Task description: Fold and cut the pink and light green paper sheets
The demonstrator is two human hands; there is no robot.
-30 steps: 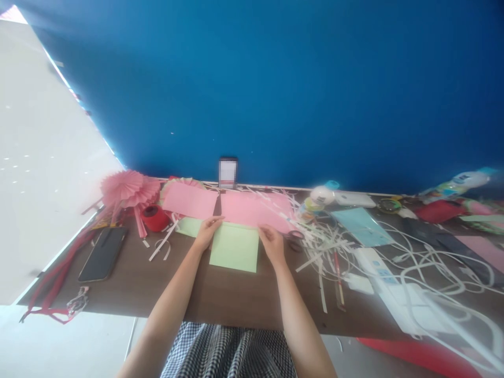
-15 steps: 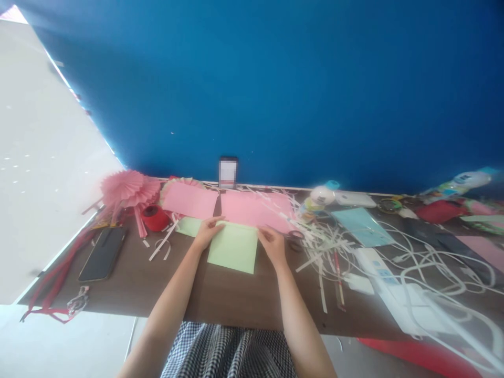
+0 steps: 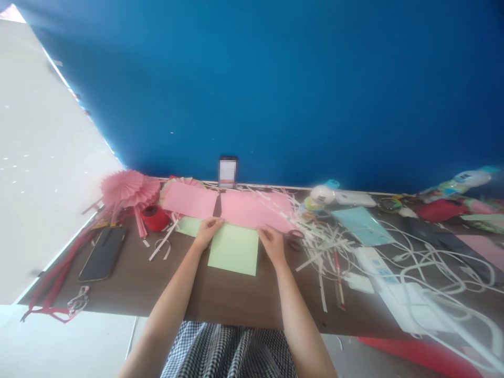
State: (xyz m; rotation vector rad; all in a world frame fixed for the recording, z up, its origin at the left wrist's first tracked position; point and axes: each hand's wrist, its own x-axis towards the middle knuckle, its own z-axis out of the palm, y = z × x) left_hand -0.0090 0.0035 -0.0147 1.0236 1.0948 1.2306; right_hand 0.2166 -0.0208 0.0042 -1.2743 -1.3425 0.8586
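**Both hands at the far corners of the green sheet, with the paper lying back toward the body**

The left hand (image 3: 207, 231) and right hand (image 3: 271, 244) each set a loosely curled grip on one far corner of the green sheet (image 3: 233, 251), fingertips on the paper. From where I stood I could not tell whether either grip pinched the edge or only pressed it flat. From the grips the sheet ran toward the person, flat on the worktop (image 3: 220, 294) between the forearms. Its far edge spanned hand to hand, so neither hand was nearer. That edge met the pink sheet (image 3: 252, 209) beyond. Scissors (image 3: 294, 239) and paper strips (image 3: 325, 244) lay just right of the right hand.
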